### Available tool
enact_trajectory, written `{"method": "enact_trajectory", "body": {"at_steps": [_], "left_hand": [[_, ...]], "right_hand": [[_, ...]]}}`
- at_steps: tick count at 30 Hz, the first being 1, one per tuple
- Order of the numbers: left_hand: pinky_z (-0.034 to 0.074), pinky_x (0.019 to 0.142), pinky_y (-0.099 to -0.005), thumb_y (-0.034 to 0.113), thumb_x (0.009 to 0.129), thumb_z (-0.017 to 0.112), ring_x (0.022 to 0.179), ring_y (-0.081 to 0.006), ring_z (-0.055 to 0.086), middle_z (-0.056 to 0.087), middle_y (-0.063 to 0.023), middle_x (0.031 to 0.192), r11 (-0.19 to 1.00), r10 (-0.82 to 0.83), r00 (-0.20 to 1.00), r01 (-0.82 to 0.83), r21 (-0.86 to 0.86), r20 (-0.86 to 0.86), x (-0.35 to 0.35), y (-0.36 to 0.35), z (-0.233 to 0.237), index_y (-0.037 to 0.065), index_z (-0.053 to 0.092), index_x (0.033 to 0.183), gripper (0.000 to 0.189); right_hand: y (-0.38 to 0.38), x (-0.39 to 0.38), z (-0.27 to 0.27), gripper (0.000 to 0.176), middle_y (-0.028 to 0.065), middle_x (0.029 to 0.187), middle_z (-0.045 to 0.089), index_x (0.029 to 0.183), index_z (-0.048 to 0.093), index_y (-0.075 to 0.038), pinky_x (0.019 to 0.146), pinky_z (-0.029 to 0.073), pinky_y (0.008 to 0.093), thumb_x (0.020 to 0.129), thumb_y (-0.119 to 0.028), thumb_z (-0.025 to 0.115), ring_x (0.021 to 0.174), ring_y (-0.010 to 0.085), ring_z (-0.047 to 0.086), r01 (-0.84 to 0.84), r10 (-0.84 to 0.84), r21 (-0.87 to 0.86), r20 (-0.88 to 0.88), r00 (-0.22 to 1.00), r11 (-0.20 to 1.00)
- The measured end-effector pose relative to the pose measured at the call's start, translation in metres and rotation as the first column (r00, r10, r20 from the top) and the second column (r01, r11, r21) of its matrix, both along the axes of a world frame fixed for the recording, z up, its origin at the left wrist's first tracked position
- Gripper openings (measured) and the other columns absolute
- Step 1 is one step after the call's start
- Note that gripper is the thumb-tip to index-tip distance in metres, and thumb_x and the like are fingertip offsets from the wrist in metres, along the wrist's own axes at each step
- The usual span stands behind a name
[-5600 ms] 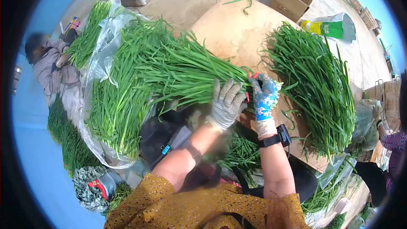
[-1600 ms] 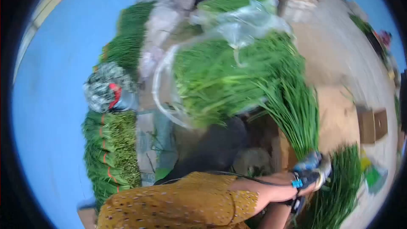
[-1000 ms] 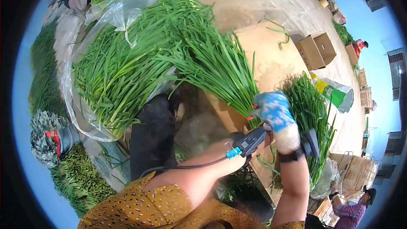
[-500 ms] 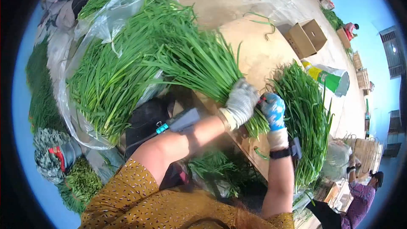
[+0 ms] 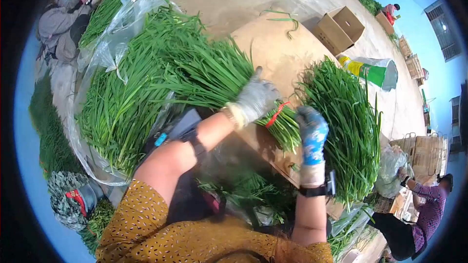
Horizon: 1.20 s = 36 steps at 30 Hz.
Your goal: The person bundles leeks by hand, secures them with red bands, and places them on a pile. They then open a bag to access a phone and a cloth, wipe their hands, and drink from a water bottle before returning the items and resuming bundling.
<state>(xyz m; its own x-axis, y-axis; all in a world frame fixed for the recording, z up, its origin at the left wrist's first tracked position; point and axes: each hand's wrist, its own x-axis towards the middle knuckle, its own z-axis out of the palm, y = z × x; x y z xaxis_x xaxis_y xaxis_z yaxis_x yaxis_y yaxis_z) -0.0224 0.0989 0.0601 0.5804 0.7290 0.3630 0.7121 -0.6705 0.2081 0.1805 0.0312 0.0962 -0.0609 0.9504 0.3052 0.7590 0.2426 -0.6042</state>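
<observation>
A bunch of garlic chives [image 5: 214, 70] lies across the board, leaves pointing left and pale cut ends to the right. Around its stems runs a red tie [image 5: 276, 115], one end sticking up. My left hand [image 5: 258, 100], in a grey-white glove, grips the bunch on the leaf side of the tie, one finger raised. In a blue patterned glove, my right hand [image 5: 313, 134] is closed beside the cut ends; whatever its curled fingers hold is hidden. Right of it lies another heap of garlic chives [image 5: 343, 126]. Beneath both is a wooden board [image 5: 278, 39].
A large pile of chives [image 5: 126, 102] in clear plastic [image 5: 73, 131] fills the left. Beyond the board are a cardboard box [image 5: 339, 29] and a green-yellow roll [image 5: 373, 70]. A person in purple [image 5: 431, 204] bends at the lower right beside crates [image 5: 424, 158].
My left hand has shifted left and loosened its fingers. The red tie now shows around the stems. My right hand has moved slightly away from the bunch, and the camera view has shifted.
</observation>
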Motion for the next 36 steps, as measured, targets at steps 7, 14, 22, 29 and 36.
{"method": "enact_trajectory", "body": {"at_steps": [7,14,22,29,36], "left_hand": [[0.016,0.117,-0.0591,0.015,0.073,0.067,0.098,-0.0166,0.062,0.064,0.0038,0.087,0.968,-0.231,0.973,0.232,0.098,-0.021,-0.005,-0.016,0.009,0.026,0.071,0.087,0.018],[0.023,0.115,-0.0524,0.032,0.081,0.066,0.094,-0.0257,0.063,0.066,-0.0045,0.083,0.987,0.035,0.999,-0.03,-0.156,0.025,0.012,-0.002,0.01,0.021,0.072,0.083,0.013],[0.047,0.092,-0.0405,0.035,0.084,0.06,0.096,-0.0282,0.066,0.07,-0.0143,0.097,0.704,-0.033,0.964,-0.166,-0.691,-0.265,0.065,0.05,0.036,0.007,0.074,0.092,0.032],[0.032,0.109,-0.0545,0.03,0.079,0.068,0.091,-0.023,0.065,0.07,-0.0036,0.094,0.939,0.028,0.994,-0.064,-0.338,-0.109,0.015,0.03,0.03,0.023,0.071,0.099,0.021],[0.015,0.116,-0.0596,0.024,0.071,0.077,0.098,-0.0193,0.062,0.063,-0.0006,0.092,0.956,-0.294,0.955,0.292,-0.038,-0.052,-0.006,0.0,0.017,0.025,0.069,0.098,0.029]], "right_hand": [[0.058,-0.002,-0.027,0.026,0.0141,0.087,0.071,0.098,0.071,-0.005,0.072,0.053,0.0339,0.074,-0.016,0.076,0.078,0.0269,0.069,-0.155,0.132,-0.227,-0.115,0.985,0.961],[0.04,-0.006,-0.013,0.003,0.0122,0.067,0.061,0.07,0.062,-0.01,0.072,0.049,0.0428,0.073,-0.009,0.063,0.068,0.0321,0.062,-0.013,-0.005,0.029,0.564,0.826,1.0],[0.004,-0.062,-0.033,0.008,0.0079,0.08,0.065,0.077,0.065,-0.013,0.083,0.048,0.0418,0.072,-0.013,0.06,0.083,0.0271,0.063,0.02,-0.081,0.114,0.558,0.826,0.993],[0.01,-0.006,-0.011,0.015,0.0144,0.091,0.07,0.095,0.071,-0.003,0.075,0.053,0.0339,0.082,-0.01,0.072,0.082,0.029,0.068,0.046,-0.044,0.041,-0.046,0.998,0.998],[0.067,0.007,-0.032,0.03,0.0147,0.1,0.07,0.109,0.069,-0.008,0.081,0.052,0.0361,0.08,-0.015,0.069,0.094,0.0301,0.066,-0.22,0.232,-0.175,0.046,0.972,0.96]]}}
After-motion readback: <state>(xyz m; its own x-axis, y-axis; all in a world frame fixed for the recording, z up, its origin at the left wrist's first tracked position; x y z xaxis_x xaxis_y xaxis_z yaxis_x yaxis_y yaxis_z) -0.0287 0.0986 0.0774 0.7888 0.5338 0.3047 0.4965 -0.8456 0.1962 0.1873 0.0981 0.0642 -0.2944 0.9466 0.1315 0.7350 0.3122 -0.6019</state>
